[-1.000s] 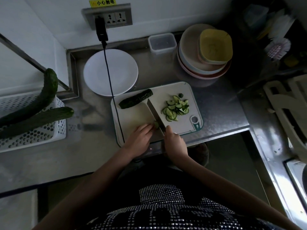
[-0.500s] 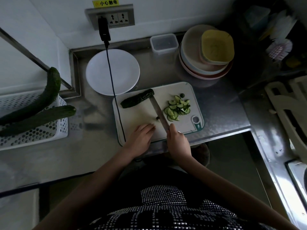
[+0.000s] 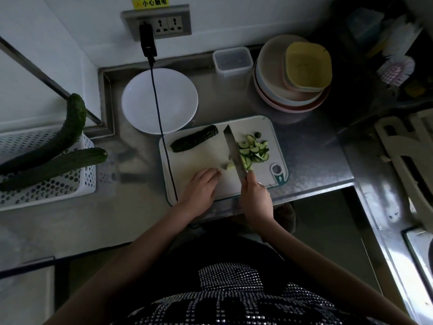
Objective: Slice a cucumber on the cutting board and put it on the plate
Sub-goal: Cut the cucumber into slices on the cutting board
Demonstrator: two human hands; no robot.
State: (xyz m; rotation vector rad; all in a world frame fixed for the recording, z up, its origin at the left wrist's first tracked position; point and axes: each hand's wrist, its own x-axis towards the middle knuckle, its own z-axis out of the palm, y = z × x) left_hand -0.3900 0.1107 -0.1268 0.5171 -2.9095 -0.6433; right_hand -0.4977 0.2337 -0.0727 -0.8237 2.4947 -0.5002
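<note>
A white cutting board (image 3: 201,160) lies on the steel counter. A dark cucumber half (image 3: 194,141) rests at its far left. A pile of cucumber slices (image 3: 254,151) sits on the board's right side, and a small end piece (image 3: 229,165) lies just left of the knife. My right hand (image 3: 256,198) grips the handle of a knife (image 3: 234,152) whose blade stands against the left edge of the pile. My left hand (image 3: 201,190) rests on the board with fingers loosely curled, holding nothing. An empty white plate (image 3: 159,100) sits behind the board.
A black cable (image 3: 161,127) runs from the wall socket across the plate and the board's left edge. A white basket (image 3: 46,184) with two whole cucumbers (image 3: 56,165) stands at the left. Stacked bowls (image 3: 293,76) and a clear container (image 3: 233,59) stand at the back right.
The knife has swung right from the board's middle to the edge of the slice pile. My left hand let go of the small end piece, which now lies free on the board.
</note>
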